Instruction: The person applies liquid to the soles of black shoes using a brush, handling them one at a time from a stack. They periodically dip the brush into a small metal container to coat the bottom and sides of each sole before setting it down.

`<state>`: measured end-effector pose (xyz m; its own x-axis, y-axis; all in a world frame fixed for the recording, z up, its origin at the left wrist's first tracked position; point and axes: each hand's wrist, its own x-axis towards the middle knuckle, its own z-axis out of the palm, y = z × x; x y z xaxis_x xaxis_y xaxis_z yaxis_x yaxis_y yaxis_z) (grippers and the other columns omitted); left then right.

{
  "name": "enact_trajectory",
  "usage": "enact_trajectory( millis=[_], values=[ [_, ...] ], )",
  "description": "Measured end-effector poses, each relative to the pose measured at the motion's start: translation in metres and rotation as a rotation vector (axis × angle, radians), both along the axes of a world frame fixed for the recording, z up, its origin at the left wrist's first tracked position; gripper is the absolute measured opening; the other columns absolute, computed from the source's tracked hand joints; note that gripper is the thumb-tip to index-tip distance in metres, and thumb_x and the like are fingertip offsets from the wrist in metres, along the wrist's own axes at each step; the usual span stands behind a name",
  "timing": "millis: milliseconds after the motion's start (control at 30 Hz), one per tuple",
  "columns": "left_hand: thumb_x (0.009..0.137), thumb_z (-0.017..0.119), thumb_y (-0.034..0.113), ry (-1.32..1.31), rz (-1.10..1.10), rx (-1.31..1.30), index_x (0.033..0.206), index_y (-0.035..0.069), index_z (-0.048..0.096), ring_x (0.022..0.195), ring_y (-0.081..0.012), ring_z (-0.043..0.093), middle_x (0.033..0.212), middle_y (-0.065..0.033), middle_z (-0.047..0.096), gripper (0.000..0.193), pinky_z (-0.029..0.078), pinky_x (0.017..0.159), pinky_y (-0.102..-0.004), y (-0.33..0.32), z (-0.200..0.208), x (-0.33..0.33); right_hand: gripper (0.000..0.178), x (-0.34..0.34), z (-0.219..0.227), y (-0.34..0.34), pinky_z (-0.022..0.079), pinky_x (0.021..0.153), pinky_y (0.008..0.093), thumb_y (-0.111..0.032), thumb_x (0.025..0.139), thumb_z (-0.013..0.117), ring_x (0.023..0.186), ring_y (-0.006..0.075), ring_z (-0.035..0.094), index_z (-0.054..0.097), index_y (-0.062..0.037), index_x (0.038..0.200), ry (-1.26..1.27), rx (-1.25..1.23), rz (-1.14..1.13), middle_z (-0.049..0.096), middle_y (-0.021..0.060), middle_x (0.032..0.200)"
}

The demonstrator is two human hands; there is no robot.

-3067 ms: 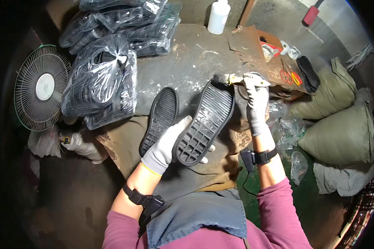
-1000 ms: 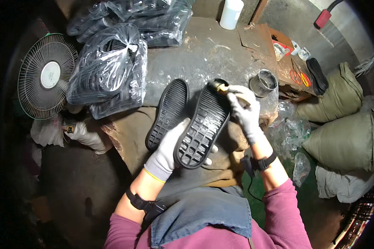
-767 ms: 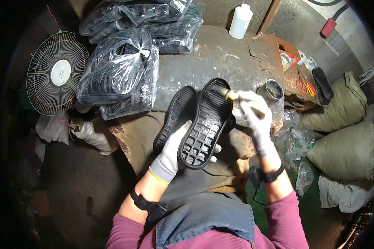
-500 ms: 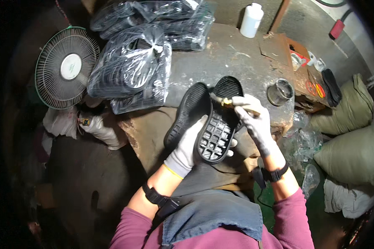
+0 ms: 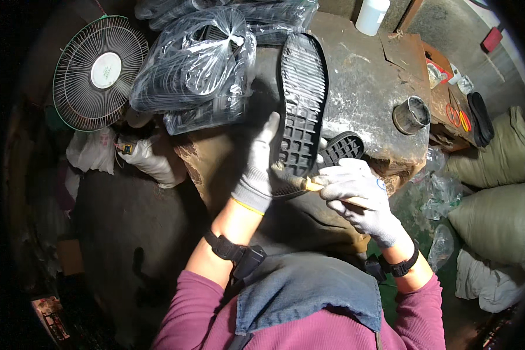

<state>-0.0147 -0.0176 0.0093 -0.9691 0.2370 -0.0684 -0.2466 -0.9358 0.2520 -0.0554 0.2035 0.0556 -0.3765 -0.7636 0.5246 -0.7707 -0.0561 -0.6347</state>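
My left hand (image 5: 258, 169), in a grey-white work glove, grips a black shoe sole (image 5: 302, 114) along its left edge. The sole points away from me, its ribbed and gridded face up, with a wet-looking sheen over the far ribbed part. A second black sole (image 5: 343, 147) shows partly behind it on the right; its hold is hidden. My gloved right hand (image 5: 357, 195) is closed around a brush (image 5: 312, 185) with a yellow collar. The bristles touch or hover at the near end of the first sole; I cannot tell which.
A worn table (image 5: 356, 64) bears a metal can (image 5: 412, 115), a white bottle (image 5: 372, 16) and plastic-bagged black soles (image 5: 186, 70). A fan (image 5: 106, 71) stands left. To the right are scissors (image 5: 464, 118), dark soles (image 5: 480, 119) and stuffed green sacks (image 5: 496, 219).
The brush has come from the soles' far end to the near end. The soles have been rearranged: one now extends straight away from me, the other lies partly behind it.
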Motion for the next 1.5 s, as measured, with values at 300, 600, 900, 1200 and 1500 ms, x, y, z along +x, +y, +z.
enact_trajectory(
  millis=[300,600,900,1200,1500],
  values=[
    [0.105,0.043,0.024,0.097,0.362,-0.636,0.136,-0.004,0.049,0.112,-0.0295,0.065,0.128,-0.0215,0.061,0.043,0.055,0.097,-0.0429,-0.018,0.012,0.013,0.02,-0.004,-0.009,-0.015,0.045,0.063,0.0191,-0.018,0.089,0.071,0.07,0.0017,0.056,0.07,-0.0069,0.106,-0.859,0.102,-0.18,0.069,-0.0006,0.083],
    [0.103,0.049,0.015,-0.032,0.404,-0.674,0.142,-0.004,0.043,0.11,-0.0121,0.059,0.125,-0.0075,0.06,0.044,0.046,0.099,-0.0264,-0.005,-0.009,0.013,0.025,-0.019,0.013,-0.046,0.052,0.062,0.0335,-0.029,0.087,0.07,0.063,0.0263,0.066,0.069,-0.006,0.098,-0.316,0.225,-0.243,0.07,0.0121,0.078],
    [0.106,0.044,0.028,0.027,0.223,-0.696,0.144,0.0,0.042,0.113,-0.0117,0.06,0.129,-0.0072,0.06,0.047,0.047,0.099,-0.0264,0.012,0.011,0.014,0.038,-0.135,0.0,-0.043,0.052,0.067,0.0368,-0.039,0.091,0.065,0.069,0.0281,0.068,0.066,-0.0024,0.1,0.033,0.014,-0.724,0.068,0.0139,0.072],
    [0.104,0.027,0.048,0.047,0.016,0.147,0.145,0.009,0.044,0.129,-0.0317,0.05,0.145,-0.0112,0.05,0.059,0.035,0.111,-0.0562,0.004,-0.03,0.011,0.013,-0.064,-0.046,-0.077,0.052,0.083,0.0328,-0.006,0.085,0.072,0.095,0.0231,0.067,0.07,-0.003,0.097,-0.379,-0.383,-0.319,0.071,0.011,0.102],
    [0.102,0.027,0.044,-0.121,0.212,0.03,0.136,-0.002,0.049,0.103,-0.0373,0.065,0.118,-0.0229,0.065,0.061,0.053,0.095,-0.0502,0.001,-0.013,0.007,0.031,0.008,-0.011,-0.054,0.047,0.095,0.0439,-0.012,0.078,0.074,0.106,0.0301,0.063,0.069,-0.0128,0.108,0.135,-0.061,-0.147,0.067,0.0089,0.112]
  ],
)
